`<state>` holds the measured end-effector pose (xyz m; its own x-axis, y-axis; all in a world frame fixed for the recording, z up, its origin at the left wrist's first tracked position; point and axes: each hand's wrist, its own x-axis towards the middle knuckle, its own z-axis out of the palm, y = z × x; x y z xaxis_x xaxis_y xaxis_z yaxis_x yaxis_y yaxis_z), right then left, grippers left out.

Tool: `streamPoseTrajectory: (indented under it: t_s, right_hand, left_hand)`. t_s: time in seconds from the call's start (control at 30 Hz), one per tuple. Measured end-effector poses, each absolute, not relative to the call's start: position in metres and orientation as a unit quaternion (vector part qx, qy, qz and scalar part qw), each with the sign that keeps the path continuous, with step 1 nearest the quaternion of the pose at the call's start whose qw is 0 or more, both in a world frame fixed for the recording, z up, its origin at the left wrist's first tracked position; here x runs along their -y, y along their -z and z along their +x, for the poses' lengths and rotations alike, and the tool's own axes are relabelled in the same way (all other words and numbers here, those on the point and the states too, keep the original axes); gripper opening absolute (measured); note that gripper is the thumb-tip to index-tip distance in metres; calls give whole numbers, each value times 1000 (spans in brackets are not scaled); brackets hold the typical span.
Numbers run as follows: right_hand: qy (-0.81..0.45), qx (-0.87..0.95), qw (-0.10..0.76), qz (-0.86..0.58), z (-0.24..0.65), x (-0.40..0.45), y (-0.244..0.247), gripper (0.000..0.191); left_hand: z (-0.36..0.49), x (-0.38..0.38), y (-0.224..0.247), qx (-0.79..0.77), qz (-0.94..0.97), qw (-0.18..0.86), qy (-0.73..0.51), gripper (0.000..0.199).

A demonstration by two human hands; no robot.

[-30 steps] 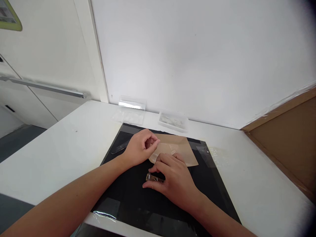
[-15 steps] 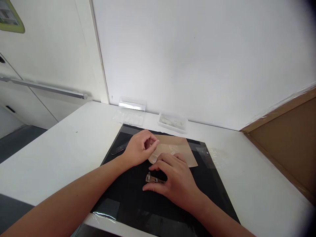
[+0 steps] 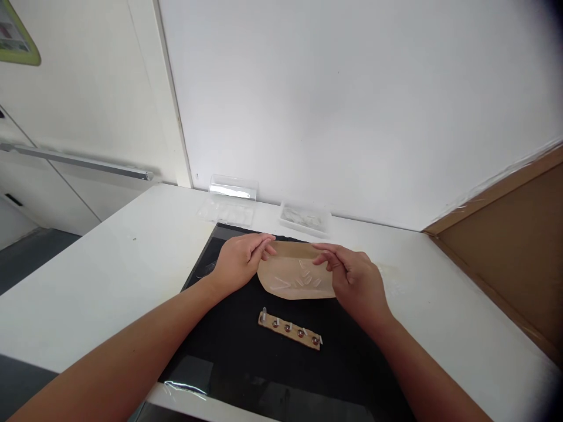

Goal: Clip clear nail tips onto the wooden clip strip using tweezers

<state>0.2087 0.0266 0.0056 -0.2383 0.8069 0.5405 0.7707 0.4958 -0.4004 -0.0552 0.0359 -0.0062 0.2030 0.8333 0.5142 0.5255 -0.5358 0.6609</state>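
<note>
A brown paper sheet with several small clear pieces on it lies on the black mat. At the sheet's left edge is my left hand, its fingers closed together; anything between the fingertips is too small to make out. My right hand is over the sheet's right side, fingers bent, some of them apart, with nothing visible in them. Nearer to me, a wooden strip carries several round metal parts and small clear upright pieces. Neither hand touches it.
Behind the mat, a clear tray of small pieces and an open clear case stand by the white wall. A dark flat object is partly behind my left hand. Brown board borders the right.
My right hand has moved from the wooden strip up and right to the paper sheet, uncovering the whole strip. My left hand has shifted slightly, its fingers more closed.
</note>
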Motion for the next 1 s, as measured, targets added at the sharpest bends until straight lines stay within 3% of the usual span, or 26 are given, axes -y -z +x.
streamPoseTrajectory:
  t_s: [0.13, 0.3, 0.7, 0.9, 1.0]
  right_hand:
    - [-46, 816, 316, -481, 216, -36, 1, 39]
    - [-42, 847, 272, -454, 213, -35, 1, 26]
    - [-47, 887, 215, -406, 202, -27, -8, 32]
    - [-33, 893, 215, -395, 186, -26, -14, 24]
    - [-27, 895, 209, -394, 175, -27, -14, 23]
  left_hand:
    - [-56, -34, 7, -437, 772, 175, -427, 29]
    - [-57, -27, 2, -452, 795, 137, -381, 47]
    - [-58, -34, 8, -443, 794, 117, -399, 31]
    - [-57, -37, 13, -432, 778, 125, -439, 21]
    - [-54, -36, 14, -414, 766, 131, -473, 35]
